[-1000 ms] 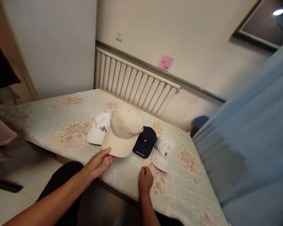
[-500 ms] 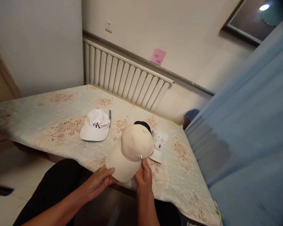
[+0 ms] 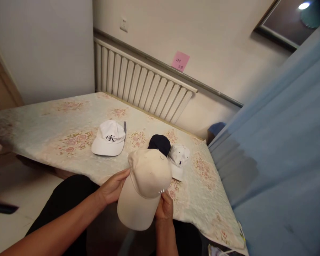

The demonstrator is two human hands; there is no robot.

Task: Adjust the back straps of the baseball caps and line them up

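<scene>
A cream baseball cap (image 3: 149, 174) is held up over the bed's near edge, its brim pointing down toward me and a small metallic mark low on its right side. My left hand (image 3: 114, 186) grips the cap's left edge near where crown meets brim. On the opposite side my right hand (image 3: 164, 207) is closed on the cap, its fingers partly hidden behind it. Just beyond lies a dark navy cap (image 3: 160, 142), partly covered by the cream one. Beside that rests a white cap with a small dark emblem (image 3: 179, 156). Further left sits a white cap with black letters (image 3: 109, 138).
A flowered cover (image 3: 77, 121) spreads over the bed. Behind it stand a white radiator (image 3: 138, 78) and a wall bearing a pink note (image 3: 180, 61). A blue curtain (image 3: 282, 142) hangs along the right side. My dark-clothed knees flank the bed's near edge.
The cream cap has turned and come lower, its brim swinging toward me. My left hand has shifted from the brim up to the cap's side. More of the navy cap shows.
</scene>
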